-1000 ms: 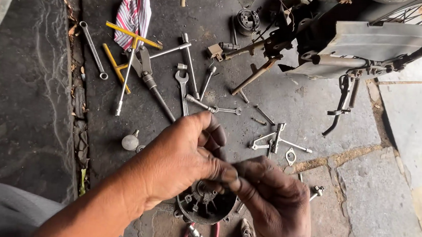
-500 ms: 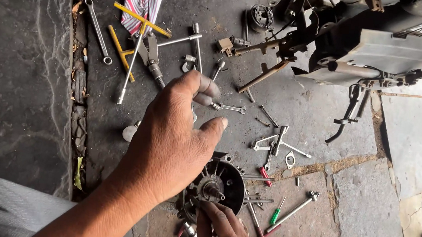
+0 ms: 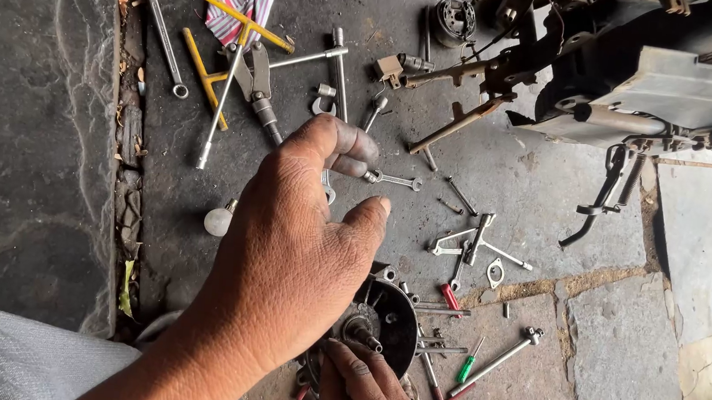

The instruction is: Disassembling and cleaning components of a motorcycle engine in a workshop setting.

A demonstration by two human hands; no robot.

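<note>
A silver ring spanner point(image 3: 162, 36) lies at eleven o'clock on the stone floor point(image 3: 37, 164), with yellow T-handle wrenches point(image 3: 226, 27) just right of it. The left hand point(image 3: 287, 253) hovers mid-frame, fingers point(image 3: 347, 150) loosely curled, holding nothing. At six o'clock the right hand point(image 3: 365, 386) grips the round black engine part point(image 3: 382, 317) from below. Loose spanners point(image 3: 473, 244) and a green screwdriver point(image 3: 468, 367) lie toward four o'clock.
</note>
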